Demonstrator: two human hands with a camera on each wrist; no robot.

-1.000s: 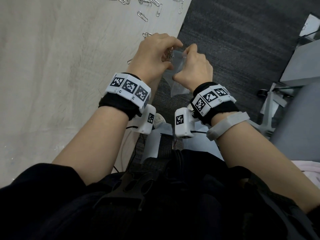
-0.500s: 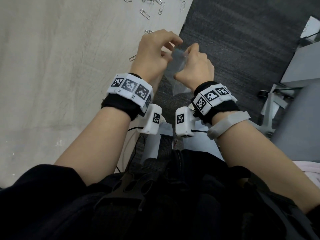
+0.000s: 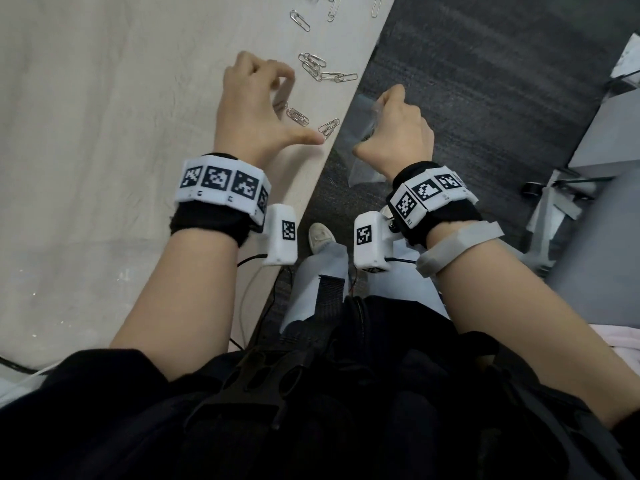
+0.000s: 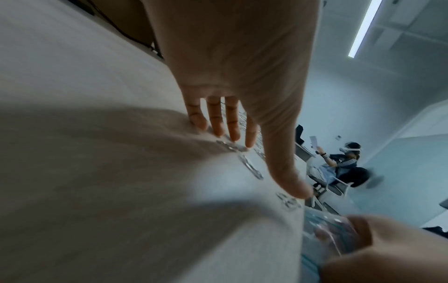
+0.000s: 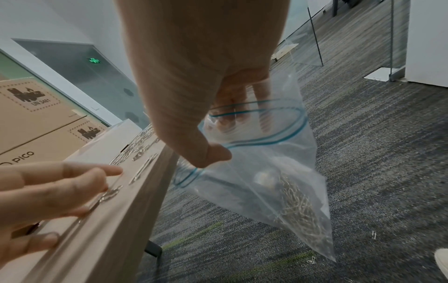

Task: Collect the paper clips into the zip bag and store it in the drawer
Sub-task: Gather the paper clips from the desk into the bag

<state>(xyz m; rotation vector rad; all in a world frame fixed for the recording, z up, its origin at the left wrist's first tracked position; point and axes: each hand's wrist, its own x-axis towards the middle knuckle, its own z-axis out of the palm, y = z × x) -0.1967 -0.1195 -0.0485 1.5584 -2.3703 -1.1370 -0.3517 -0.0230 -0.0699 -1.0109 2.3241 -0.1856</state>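
My left hand point(image 3: 273, 109) arches over the beige table point(image 3: 104, 133), thumb spread toward the edge. Its straight fingertips point(image 4: 218, 130) touch down among loose silver paper clips point(image 3: 298, 116) and hold nothing. More clips point(image 3: 313, 65) lie farther along the edge. Just off the table edge, my right hand point(image 3: 394, 129) pinches the rim of a clear zip bag point(image 5: 266, 181) with a blue seal, its mouth gaping open. A heap of clips point(image 5: 295, 203) sits in the bag's lower corner. In the head view the bag point(image 3: 362, 168) hangs below my fist.
Dark carpet point(image 3: 485, 98) lies right of the table edge; two fallen clips point(image 5: 374, 234) rest on it. Cardboard boxes point(image 5: 36, 114) stand beyond the table. A grey desk and chair base point(image 3: 571, 202) are at right. Another person point(image 4: 344, 162) sits far off.
My left hand has left the bag's mouth, where it held clips, and moved left onto the table over the loose clips. The right hand still holds the bag beside the edge.
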